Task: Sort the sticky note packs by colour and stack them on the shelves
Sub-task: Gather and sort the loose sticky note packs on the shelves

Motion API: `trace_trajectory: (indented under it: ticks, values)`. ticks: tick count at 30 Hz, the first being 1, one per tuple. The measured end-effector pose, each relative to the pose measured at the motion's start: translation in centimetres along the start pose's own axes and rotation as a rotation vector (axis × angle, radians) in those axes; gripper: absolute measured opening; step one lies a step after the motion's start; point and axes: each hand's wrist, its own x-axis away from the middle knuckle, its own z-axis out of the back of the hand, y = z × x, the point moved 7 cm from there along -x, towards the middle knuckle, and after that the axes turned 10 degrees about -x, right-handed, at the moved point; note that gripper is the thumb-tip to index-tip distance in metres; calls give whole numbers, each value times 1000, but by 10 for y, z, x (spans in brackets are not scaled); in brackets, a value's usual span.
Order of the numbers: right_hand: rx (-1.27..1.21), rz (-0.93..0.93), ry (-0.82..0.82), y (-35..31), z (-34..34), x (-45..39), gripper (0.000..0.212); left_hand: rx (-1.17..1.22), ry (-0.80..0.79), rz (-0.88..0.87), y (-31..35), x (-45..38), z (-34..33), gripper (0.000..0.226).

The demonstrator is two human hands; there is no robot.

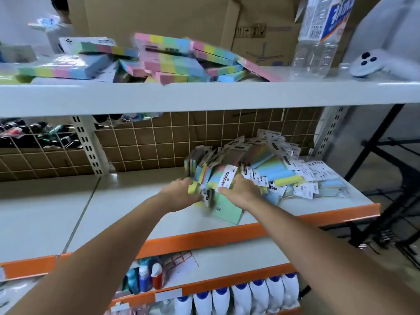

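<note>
Pastel sticky note packs (211, 178) sit bunched between our left hand (181, 189) and right hand (238, 189), both gripping the bundle at the near edge of the heap (284, 169) on the middle shelf (136, 201). We should squeeze evenly and lift level, since a green pack (227, 210) below looks loose and may slide out.

A metal shelving unit fills the view, its grey boards (141, 214) edged with orange rails (204, 237) and carried on slotted uprights (89, 146). A white wire grid (159, 137) backs the middle level, with brown cardboard behind it. Large cardboard boxes (159, 17) stand far behind the top shelf. At right, black frame legs (372, 155) rise from a grey floor (363, 178).
</note>
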Motion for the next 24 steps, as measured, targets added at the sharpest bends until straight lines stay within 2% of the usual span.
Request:
trace_trajectory:
  ticks: [5,9,10,14,17,19,21,24]
  values:
    - [-101,-99,75,-1,-11,-19,47,51,-7,-32,-6,-30,3,56]
    - [-270,-201,142,-3,-15,-27,71,122,-15,-21,-8,-51,2,54]
    - [-272,-213,126,-5,-18,-28,70,133,-17,-20,-7,-55,1,50]
    - [-232,-207,71,-11,-31,-36,37,128,-20,-28,-1,-74,-8,45]
    - [-243,-210,81,-14,-37,-42,29,150,-8,-36,4,-82,-10,36]
    - [-251,-210,97,-16,-37,-45,21,170,4,-20,5,-87,-10,40]
    - [-279,-229,118,-14,-39,-49,23,182,-1,4,4,-94,-14,47]
    - [-368,-256,107,-8,-45,-54,9,179,14,78,0,-99,-17,58]
